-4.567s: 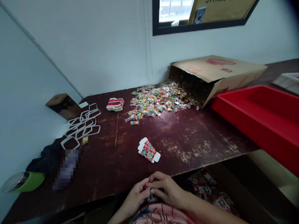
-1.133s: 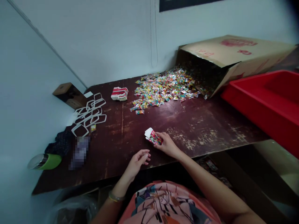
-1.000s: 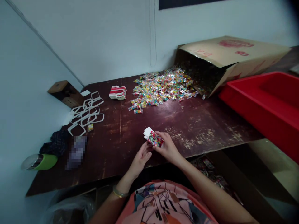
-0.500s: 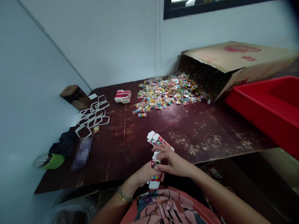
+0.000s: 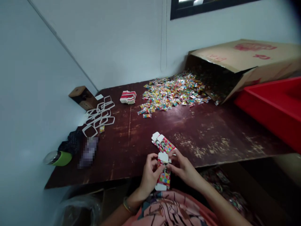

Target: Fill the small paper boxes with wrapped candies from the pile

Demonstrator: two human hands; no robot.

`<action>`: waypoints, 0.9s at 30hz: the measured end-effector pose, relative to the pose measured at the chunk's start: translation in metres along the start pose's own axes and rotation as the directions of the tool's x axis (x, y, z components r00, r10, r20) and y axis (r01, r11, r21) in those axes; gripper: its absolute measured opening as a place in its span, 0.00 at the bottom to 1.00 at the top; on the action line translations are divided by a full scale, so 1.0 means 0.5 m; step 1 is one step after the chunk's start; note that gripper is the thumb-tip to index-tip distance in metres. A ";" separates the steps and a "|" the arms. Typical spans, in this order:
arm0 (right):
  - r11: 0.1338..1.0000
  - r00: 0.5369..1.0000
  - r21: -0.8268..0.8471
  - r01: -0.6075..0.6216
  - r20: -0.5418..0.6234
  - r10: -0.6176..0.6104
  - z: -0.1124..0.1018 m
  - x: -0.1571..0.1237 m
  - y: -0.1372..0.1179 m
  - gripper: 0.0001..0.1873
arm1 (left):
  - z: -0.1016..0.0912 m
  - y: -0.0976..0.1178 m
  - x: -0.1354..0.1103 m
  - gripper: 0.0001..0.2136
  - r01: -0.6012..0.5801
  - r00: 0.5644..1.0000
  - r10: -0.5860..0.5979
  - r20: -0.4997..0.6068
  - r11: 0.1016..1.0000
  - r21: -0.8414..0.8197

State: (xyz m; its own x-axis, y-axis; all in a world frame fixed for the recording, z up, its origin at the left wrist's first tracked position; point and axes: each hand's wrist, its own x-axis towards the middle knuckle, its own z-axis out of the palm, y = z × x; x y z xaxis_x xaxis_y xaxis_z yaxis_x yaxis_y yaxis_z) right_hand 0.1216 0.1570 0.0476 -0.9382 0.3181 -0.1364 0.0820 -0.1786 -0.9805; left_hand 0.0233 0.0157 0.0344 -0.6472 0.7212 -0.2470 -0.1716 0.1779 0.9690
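Between my two hands, close to my body at the table's front edge, is a small printed carton in red, green and yellow, with white flaps standing out at both ends. My left hand grips its left side, thumb on the front face. On the other side my right hand pinches the carton near its upper flap. Just beyond them, a few more flattened cartons with white flaps lie on the table, partly overlapped by my right fingers.
Wrapped candies spill from a tipped cardboard box at the back. A red bin stands right. Folded red-and-white cartons, white frames, a wooden box and a green cup are on the left of the table.
My right hand has moved off the back of my left hand to the carton's right side. The carton now stands more upright, its printed front showing. The view has shifted slightly.
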 end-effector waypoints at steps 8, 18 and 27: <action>0.797 0.892 0.411 -0.443 0.291 0.345 -0.019 0.000 0.036 0.19 | -0.015 0.030 -0.037 0.10 -0.093 0.980 0.048 0.192 0.969 0.229; 0.985 0.953 -0.123 -0.119 0.266 0.148 0.006 0.025 -0.011 0.15 | -0.008 0.051 -0.030 0.24 0.403 0.914 -0.349 0.209 0.844 -0.354; 0.947 0.994 -0.304 0.105 0.064 -0.090 0.024 0.008 -0.001 0.12 | -0.031 0.020 -0.034 0.28 0.395 0.904 -0.284 0.320 0.840 -0.371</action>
State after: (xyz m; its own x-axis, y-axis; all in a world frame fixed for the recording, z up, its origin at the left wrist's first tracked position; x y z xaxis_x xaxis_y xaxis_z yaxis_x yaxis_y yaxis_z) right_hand 0.1139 0.1471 0.0491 -0.9614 0.2725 -0.0385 0.0812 0.1474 -0.9857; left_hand 0.0210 -0.0053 0.0481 -0.2990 0.8156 -0.4953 -0.6755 0.1857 0.7136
